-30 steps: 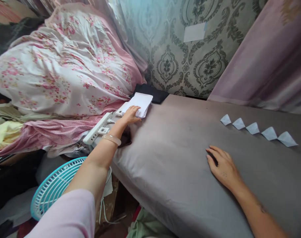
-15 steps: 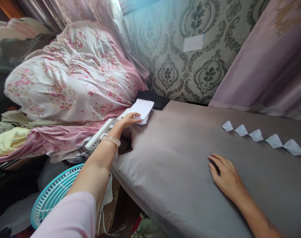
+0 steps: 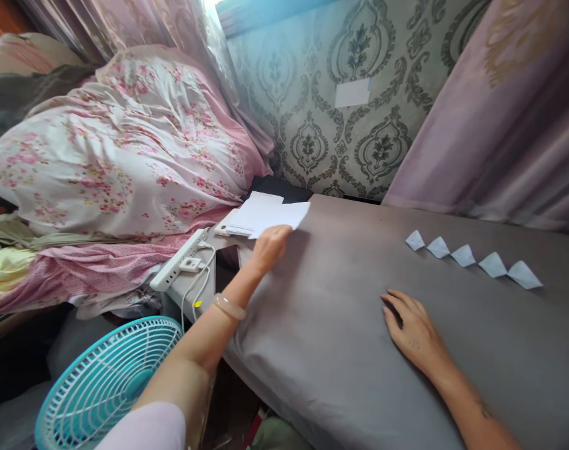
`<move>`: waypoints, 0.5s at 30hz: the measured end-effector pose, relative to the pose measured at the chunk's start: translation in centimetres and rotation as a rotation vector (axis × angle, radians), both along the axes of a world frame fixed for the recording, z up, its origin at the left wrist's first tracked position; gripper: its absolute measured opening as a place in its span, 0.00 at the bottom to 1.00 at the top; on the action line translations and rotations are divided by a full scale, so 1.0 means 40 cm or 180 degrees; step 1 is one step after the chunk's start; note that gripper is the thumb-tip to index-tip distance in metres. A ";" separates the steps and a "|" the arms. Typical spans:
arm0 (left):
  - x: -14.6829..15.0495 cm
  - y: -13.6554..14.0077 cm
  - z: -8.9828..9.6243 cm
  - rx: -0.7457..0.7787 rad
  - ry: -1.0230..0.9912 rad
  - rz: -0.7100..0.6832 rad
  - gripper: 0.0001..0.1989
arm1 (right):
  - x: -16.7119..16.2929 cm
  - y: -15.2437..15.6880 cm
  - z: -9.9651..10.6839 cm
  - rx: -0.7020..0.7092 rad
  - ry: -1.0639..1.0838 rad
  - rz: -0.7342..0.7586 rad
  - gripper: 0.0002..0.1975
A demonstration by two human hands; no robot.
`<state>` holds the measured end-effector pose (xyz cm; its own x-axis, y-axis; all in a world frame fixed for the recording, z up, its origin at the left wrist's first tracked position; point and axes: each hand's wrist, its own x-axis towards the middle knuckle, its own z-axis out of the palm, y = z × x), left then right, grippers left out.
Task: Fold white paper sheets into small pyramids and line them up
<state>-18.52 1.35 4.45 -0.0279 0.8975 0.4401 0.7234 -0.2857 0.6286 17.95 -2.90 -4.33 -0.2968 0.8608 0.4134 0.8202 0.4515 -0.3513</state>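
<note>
My left hand (image 3: 271, 249), with a pale bangle (image 3: 230, 307) on its wrist, is closed on the near edge of a white sheet of paper (image 3: 284, 215). The sheet is lifted at an angle and overlaps a stack of white paper (image 3: 252, 211) at the far left of the grey-covered surface. My right hand (image 3: 413, 328) rests on the grey sheet (image 3: 331, 331) with its fingers apart, holding nothing. Beyond it, several folded white paper pieces (image 3: 464, 255) stand in a slanting row on the right.
A white power strip (image 3: 180, 262) with plugged cables lies left of my forearm, near a dark phone (image 3: 225, 265). Below stands a teal fan (image 3: 110, 381). A flowered cover (image 3: 125, 150) is heaped at the left; a black item (image 3: 284, 187) lies behind the paper.
My left hand has drawn a sheet off the stack and moved it right and toward me. My right hand stays on the grey sheet. The view has shifted slightly.
</note>
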 end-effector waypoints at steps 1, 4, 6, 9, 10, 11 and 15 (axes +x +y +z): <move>0.055 -0.019 -0.008 -0.0035 -0.0379 -0.0216 0.13 | -0.002 -0.002 0.006 -0.0033 0.0058 -0.0011 0.17; 0.206 -0.064 -0.028 -0.0096 -0.1412 -0.0248 0.10 | -0.008 -0.008 0.023 -0.0192 0.0405 -0.0018 0.18; 0.280 -0.077 -0.032 -0.0164 -0.2235 0.0040 0.09 | -0.010 -0.008 0.031 -0.0350 0.0834 -0.0175 0.19; 0.344 -0.075 -0.036 -0.0561 -0.3694 0.0170 0.06 | -0.013 -0.007 0.040 -0.0656 0.1792 -0.0408 0.22; 0.355 -0.072 -0.038 -0.0750 -0.4127 0.0273 0.03 | -0.014 -0.008 0.042 -0.0788 0.2120 -0.0420 0.23; 0.361 -0.070 -0.042 -0.0929 -0.4481 0.0435 0.02 | -0.015 -0.009 0.046 -0.0938 0.2404 -0.0410 0.25; 0.345 -0.073 -0.060 -0.1242 -0.5044 0.1110 0.08 | -0.025 -0.019 0.062 -0.1370 0.2844 -0.0353 0.30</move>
<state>-4.71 -1.58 2.06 -0.4062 0.7946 -0.4512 -0.6653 0.0813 0.7422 16.96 -3.67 -1.83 0.0620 0.9938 0.0920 0.2047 0.0775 -0.9758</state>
